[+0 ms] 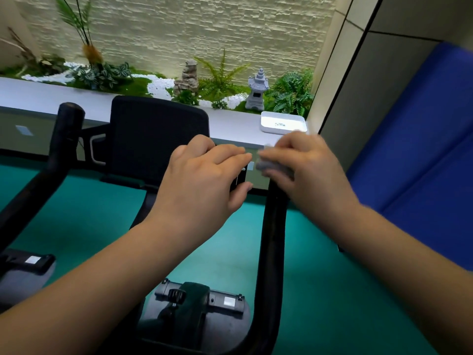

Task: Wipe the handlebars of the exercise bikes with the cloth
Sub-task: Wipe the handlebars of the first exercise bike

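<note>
The right hand [304, 167] is curling its fingers round a small grey cloth [272, 166] and is pressing it onto the top end of the right handlebar [272, 226], a black bar that is rising from the bottom of the view to that hand; the hand is blurred, so how tightly the fingers are closing cannot be told beyond their curl over the cloth. The left hand [204, 180] is sitting just beside it, fingers bent and lying close together over the right edge of the black console [151, 137], with the thumb tucking under that edge; the fingertips of the two hands are nearly meeting, though whether they are touching cannot be told. The left handlebar [61, 139] is standing well apart at the left, with no hand on it. Below the forearms the bike frame with its adjustment knob [176, 295] is showing over a green floor [320, 290]. Behind the bike a grey ledge [230, 124] is running across, and a white tray [282, 121] is sitting at its right end. Beyond the ledge, ferns [220, 75], white pebbles and a small stone lantern [257, 92] are standing before a pale stone wall [204, 26]. A blue padded panel [422, 139] is filling the right side.
</note>
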Demonstrator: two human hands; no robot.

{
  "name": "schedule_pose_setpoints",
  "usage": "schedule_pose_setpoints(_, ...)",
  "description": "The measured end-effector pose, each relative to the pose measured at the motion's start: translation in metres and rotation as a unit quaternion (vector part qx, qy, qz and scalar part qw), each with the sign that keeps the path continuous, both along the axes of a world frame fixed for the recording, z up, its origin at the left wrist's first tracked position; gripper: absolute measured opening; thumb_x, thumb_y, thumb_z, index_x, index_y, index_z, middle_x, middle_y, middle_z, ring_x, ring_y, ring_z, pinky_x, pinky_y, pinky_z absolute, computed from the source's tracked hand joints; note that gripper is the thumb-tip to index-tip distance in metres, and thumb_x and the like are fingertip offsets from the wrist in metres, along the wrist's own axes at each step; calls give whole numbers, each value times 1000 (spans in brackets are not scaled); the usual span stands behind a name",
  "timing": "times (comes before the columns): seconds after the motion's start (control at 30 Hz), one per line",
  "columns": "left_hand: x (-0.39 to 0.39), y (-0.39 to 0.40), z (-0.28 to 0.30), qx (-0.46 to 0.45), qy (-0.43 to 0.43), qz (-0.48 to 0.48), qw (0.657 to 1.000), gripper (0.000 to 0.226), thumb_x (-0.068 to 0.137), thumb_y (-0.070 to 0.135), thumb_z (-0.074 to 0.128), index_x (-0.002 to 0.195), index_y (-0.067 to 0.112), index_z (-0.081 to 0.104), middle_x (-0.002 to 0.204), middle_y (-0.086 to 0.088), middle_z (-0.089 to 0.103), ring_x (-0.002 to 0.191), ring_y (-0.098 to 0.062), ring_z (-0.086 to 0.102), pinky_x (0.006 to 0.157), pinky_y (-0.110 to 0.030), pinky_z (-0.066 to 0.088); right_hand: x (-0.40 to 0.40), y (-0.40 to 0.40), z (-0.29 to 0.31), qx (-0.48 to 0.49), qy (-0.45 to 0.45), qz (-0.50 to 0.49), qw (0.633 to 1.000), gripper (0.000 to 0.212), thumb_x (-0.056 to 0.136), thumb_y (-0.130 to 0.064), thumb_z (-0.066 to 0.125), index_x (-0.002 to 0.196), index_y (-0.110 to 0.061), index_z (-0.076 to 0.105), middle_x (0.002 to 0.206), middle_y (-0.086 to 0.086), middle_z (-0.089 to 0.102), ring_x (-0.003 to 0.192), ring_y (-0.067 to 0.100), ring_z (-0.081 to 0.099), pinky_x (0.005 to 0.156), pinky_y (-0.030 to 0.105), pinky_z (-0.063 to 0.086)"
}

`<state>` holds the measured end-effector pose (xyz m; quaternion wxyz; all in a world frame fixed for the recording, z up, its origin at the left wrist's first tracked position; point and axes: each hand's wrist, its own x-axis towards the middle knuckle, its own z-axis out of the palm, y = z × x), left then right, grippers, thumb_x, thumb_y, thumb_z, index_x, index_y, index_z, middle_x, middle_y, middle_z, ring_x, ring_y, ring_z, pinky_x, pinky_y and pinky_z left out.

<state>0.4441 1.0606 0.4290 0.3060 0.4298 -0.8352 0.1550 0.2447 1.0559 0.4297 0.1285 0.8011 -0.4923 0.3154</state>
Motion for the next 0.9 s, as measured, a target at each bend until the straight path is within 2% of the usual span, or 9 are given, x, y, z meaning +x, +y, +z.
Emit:
schedule_pose_setpoints(0.13, -4, 0, 0, 5, 7, 4, 1000, 40, 84, 40, 52, 114, 21, 69, 112, 7, 68, 94, -25, 55, 73, -36, 39, 1, 21, -31, -5, -41, 42, 998, 25, 88, -25, 66, 108, -13, 73, 94, 8, 61, 81, 29, 52, 74, 31, 40)
schedule_pose_setpoints(0.27, -7, -1, 0, -1, 3, 5, 1000, 34, 83, 34, 59, 112, 18, 70, 108, 5, 70, 90, -25, 56, 72, -36, 42, -6, -3, -21, -45, -133, 32, 990, 30, 86, -20, 67, 115, -11, 69, 98, 13, 54, 86, 29, 54, 75, 40, 47)
schedule_pose_setpoints(0.4, -11, -2, -2, 1, 12, -5, 1000, 32, 85, 27, 61, 111, 11, 71, 107, -2, 70, 89, -27, 58, 75, -37, 49, -3, 20, -47, -29, -253, 30, 966, 38, 83, -16, 71, 120, -11, 64, 101, 11, 47, 90, 21, 50, 85, 26, 46)
schedule_pose_setpoints(0.57, -12, 0, -3, -4, 19, 7, 1000, 31, 87, 25, 60, 111, 10, 71, 107, -3, 71, 91, -27, 58, 77, -38, 50, 4, 19, -54, -13, -338, 3, 941, 50, 85, -12, 67, 132, -10, 50, 99, 4, 40, 93, 10, 43, 91, 11, 36)
schedule_pose_setpoints(0.67, -12, 1, -3, -3, 20, 17, 1000, 31, 88, 26, 59, 113, 11, 70, 108, -2, 70, 92, -26, 58, 78, -37, 49, 10, 1, -40, 19, -453, -29, 891, 48, 88, -13, 63, 135, -14, 51, 99, -3, 40, 90, -2, 46, 90, 6, 34)
schedule_pose_setpoints(0.77, -14, 2, -4, -4, 19, 22, 1000, 32, 89, 25, 57, 114, 10, 69, 110, -3, 70, 94, -26, 57, 81, -36, 47, 12, 7, -47, 95, -541, -51, 834, 45, 93, -17, 59, 136, -23, 50, 105, 3, 50, 88, -9, 51, 85, 5, 37)
schedule_pose_setpoints(0.83, -15, 3, -5, -8, 19, 25, 999, 32, 89, 25, 56, 114, 9, 69, 110, -3, 70, 93, -26, 57, 84, -35, 45, 15, 21, -58, 161, -595, -53, 786, 40, 95, -24, 55, 135, -27, 53, 112, 4, 60, 92, -2, 58, 87, 17, 45)
schedule_pose_setpoints(0.87, -15, 3, -5, -10, 19, 27, 999, 32, 89, 24, 56, 114, 8, 69, 110, -4, 70, 93, -27, 57, 84, -34, 44, 17, 25, -62, 190, -613, -53, 765, 35, 96, -27, 53, 132, -27, 57, 107, 1, 64, 88, 5, 62, 82, 25, 50)
schedule_pose_setpoints(0.9, -15, 3, -5, -12, 19, 28, 999, 32, 90, 24, 55, 113, 8, 69, 110, -4, 70, 92, -27, 57, 84, -34, 44, 16, 24, -61, 216, -630, -48, 744, 31, 98, -29, 50, 126, -23, 60, 93, -3, 67, 76, 10, 62, 70, 29, 52)
